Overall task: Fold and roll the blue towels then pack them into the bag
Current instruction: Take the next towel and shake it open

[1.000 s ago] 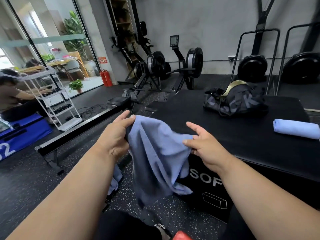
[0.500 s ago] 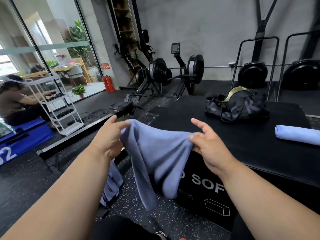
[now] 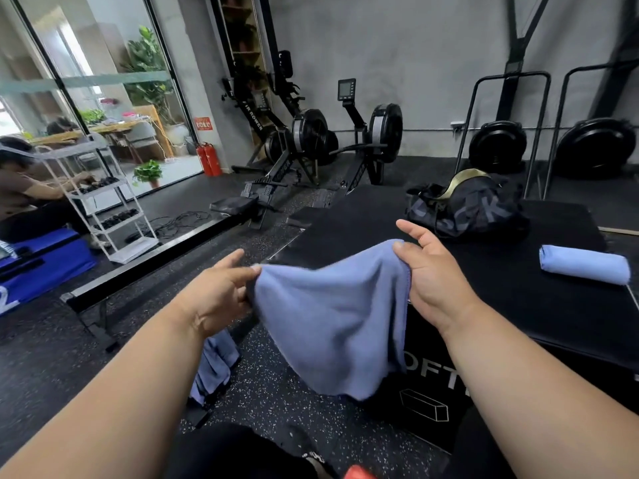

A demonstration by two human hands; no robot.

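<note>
Gym, black foam box point(image 3: 518, 305) | blue towel point(image 3: 332, 319) hangs limp, stretched between pinching left hand point(image 3: 214, 295) and right hand point(image 3: 432, 274) | rolled towel point(image 3: 584, 264) near duffel bag point(image 3: 466, 209)

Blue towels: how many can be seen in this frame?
3. One towel hangs stretched between the left hand and right hand; one rolled towel lies on the black platform; one crumpled towel hangs below the left forearm. More may be hidden in the bag.
</note>
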